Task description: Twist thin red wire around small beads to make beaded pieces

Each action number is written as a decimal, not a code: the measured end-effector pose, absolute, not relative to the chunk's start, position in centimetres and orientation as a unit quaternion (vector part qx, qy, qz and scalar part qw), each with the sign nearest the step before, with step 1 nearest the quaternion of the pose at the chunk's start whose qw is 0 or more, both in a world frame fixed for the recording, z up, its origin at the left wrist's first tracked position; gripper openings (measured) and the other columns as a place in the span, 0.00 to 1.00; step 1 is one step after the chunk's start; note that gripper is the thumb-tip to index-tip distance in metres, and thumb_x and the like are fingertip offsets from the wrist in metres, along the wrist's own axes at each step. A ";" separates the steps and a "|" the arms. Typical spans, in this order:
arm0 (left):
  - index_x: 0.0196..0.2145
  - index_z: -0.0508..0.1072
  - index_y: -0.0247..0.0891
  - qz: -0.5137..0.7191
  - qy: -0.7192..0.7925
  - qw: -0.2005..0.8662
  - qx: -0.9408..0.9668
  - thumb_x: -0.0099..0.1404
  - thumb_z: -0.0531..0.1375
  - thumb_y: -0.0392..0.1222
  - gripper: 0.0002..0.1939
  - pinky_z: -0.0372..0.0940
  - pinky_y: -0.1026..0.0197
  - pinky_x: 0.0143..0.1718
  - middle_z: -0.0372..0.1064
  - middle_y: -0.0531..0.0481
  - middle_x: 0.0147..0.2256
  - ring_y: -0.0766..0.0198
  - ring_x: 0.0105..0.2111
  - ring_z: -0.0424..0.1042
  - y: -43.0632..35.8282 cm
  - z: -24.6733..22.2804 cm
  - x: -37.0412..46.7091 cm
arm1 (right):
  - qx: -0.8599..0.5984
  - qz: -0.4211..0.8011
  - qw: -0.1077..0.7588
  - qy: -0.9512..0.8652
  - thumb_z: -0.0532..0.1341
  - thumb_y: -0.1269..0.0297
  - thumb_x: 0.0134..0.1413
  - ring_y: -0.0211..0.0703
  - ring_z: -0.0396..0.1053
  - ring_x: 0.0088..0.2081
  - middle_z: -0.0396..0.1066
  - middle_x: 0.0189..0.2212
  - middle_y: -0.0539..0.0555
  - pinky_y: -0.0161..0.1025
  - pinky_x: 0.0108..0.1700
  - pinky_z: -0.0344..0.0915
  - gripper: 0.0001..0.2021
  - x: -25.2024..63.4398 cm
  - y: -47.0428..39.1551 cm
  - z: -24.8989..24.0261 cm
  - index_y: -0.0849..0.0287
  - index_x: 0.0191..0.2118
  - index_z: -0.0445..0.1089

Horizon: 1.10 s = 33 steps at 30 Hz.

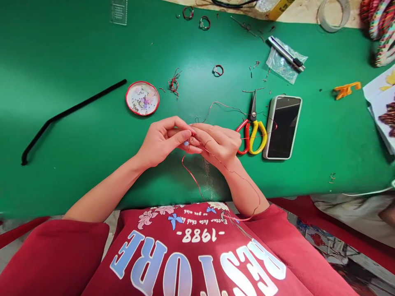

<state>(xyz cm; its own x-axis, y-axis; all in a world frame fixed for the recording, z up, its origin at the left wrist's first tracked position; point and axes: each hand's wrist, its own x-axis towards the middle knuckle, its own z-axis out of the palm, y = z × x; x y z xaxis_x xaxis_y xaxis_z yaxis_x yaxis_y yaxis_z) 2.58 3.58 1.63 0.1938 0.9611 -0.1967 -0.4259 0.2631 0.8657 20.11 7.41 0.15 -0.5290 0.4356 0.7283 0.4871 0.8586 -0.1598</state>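
Observation:
Above the table's near edge, my left hand point(163, 142) pinches a small piece of knotted red cord between thumb and forefinger. A pale blue bead point(186, 143) shows just under that thumb. My right hand point(220, 142) meets it from the other side, its fingers curled and pressed together on the cord; its fingertips are partly hidden. Loose red cord point(191, 174) hangs from between the hands towards my shirt, and another strand loops over the table to the right. A thin dark strand also shows by the fingers.
On the green table point(77, 164) lie a round bead dish point(126, 100), red-and-yellow scissors point(253, 117), a phone point(283, 127) and a bagged pen-like tool point(285, 53). Small cord rings point(218, 70), a cord tangle point(173, 84) and a bent black rod point(74, 107) lie around.

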 end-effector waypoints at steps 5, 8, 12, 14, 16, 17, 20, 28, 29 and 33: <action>0.33 0.76 0.37 0.513 0.383 0.679 0.361 0.61 0.70 0.49 0.13 0.80 0.65 0.32 0.81 0.54 0.29 0.63 0.32 0.83 3.7 1.6 2.6 | -0.282 -0.012 0.433 -0.856 0.59 0.69 0.66 0.33 0.76 0.28 0.81 0.30 0.51 0.30 0.32 0.68 0.07 19.9 7.3 0.0 0.62 0.39 0.76; 0.33 0.77 0.37 0.515 0.375 0.677 0.370 0.60 0.70 0.49 0.13 0.80 0.64 0.34 0.81 0.54 0.29 0.63 0.32 0.83 3.7 1.6 2.5 | -0.277 0.031 0.444 -0.852 0.58 0.71 0.65 0.34 0.78 0.31 0.81 0.30 0.52 0.29 0.34 0.70 0.07 19.9 7.1 -0.2 0.62 0.40 0.74; 0.33 0.77 0.37 0.505 0.375 0.682 0.373 0.60 0.70 0.51 0.14 0.80 0.63 0.36 0.81 0.53 0.30 0.63 0.32 0.83 3.6 1.5 2.3 | -0.282 0.078 0.434 -0.852 0.58 0.73 0.64 0.31 0.73 0.26 0.78 0.28 0.50 0.28 0.30 0.67 0.06 20.0 6.9 -0.3 0.61 0.40 0.73; 0.33 0.77 0.37 0.493 0.375 0.694 0.368 0.60 0.69 0.52 0.15 0.81 0.62 0.36 0.81 0.53 0.29 0.62 0.31 0.83 3.5 1.6 2.3 | -0.292 0.110 0.417 -0.854 0.57 0.72 0.65 0.30 0.70 0.24 0.75 0.26 0.49 0.28 0.28 0.65 0.06 20.0 6.9 -0.1 0.61 0.39 0.73; 0.32 0.76 0.37 0.489 0.368 0.704 0.362 0.60 0.69 0.51 0.15 0.81 0.62 0.34 0.80 0.54 0.27 0.63 0.29 0.83 3.4 1.8 2.3 | -0.304 0.145 0.406 -0.850 0.57 0.73 0.66 0.29 0.71 0.25 0.76 0.27 0.49 0.27 0.28 0.65 0.07 20.0 6.9 0.1 0.61 0.39 0.72; 0.32 0.76 0.37 0.489 0.362 0.707 0.360 0.61 0.69 0.51 0.14 0.81 0.62 0.33 0.80 0.54 0.26 0.64 0.28 0.82 3.4 1.9 2.3 | -0.310 0.159 0.405 -0.845 0.57 0.74 0.66 0.29 0.73 0.27 0.77 0.28 0.50 0.27 0.29 0.66 0.07 20.0 6.9 0.3 0.61 0.38 0.72; 0.32 0.77 0.37 0.487 0.344 0.719 0.357 0.62 0.68 0.49 0.12 0.80 0.64 0.30 0.79 0.56 0.25 0.65 0.26 0.81 3.4 2.3 2.2 | -0.335 0.175 0.410 -0.830 0.58 0.75 0.65 0.32 0.77 0.32 0.79 0.30 0.51 0.28 0.33 0.70 0.07 20.2 7.2 0.7 0.61 0.38 0.73; 0.32 0.77 0.37 0.480 0.304 0.750 0.339 0.64 0.68 0.45 0.09 0.78 0.66 0.27 0.78 0.57 0.24 0.65 0.24 0.81 3.2 2.7 2.0 | -0.516 0.154 0.339 -0.772 0.56 0.61 0.68 0.32 0.60 0.20 0.64 0.19 0.45 0.34 0.27 0.63 0.13 22.1 9.4 -0.1 0.57 0.33 0.71; 0.32 0.77 0.36 0.480 0.306 0.750 0.336 0.64 0.68 0.45 0.09 0.79 0.66 0.28 0.78 0.57 0.24 0.65 0.25 0.81 3.2 2.7 2.0 | -0.523 0.141 0.322 -0.777 0.56 0.61 0.68 0.33 0.62 0.21 0.66 0.20 0.46 0.34 0.28 0.63 0.13 22.2 9.5 -0.3 0.57 0.33 0.71; 0.31 0.76 0.35 0.486 0.331 0.746 0.311 0.62 0.69 0.46 0.11 0.80 0.64 0.31 0.80 0.55 0.26 0.64 0.27 0.82 3.3 2.7 2.3 | -0.518 0.065 0.292 -0.801 0.53 0.61 0.70 0.42 0.77 0.38 0.80 0.37 0.54 0.38 0.39 0.71 0.13 21.7 9.1 0.0 0.55 0.45 0.75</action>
<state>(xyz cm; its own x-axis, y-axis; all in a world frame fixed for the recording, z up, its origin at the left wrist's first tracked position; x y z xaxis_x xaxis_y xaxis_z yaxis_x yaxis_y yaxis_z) 2.26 3.31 2.74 0.3076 0.9318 -0.1925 -0.5200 0.3341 0.7861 21.74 9.07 0.04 -0.2931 0.8679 0.4011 0.7916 0.4556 -0.4072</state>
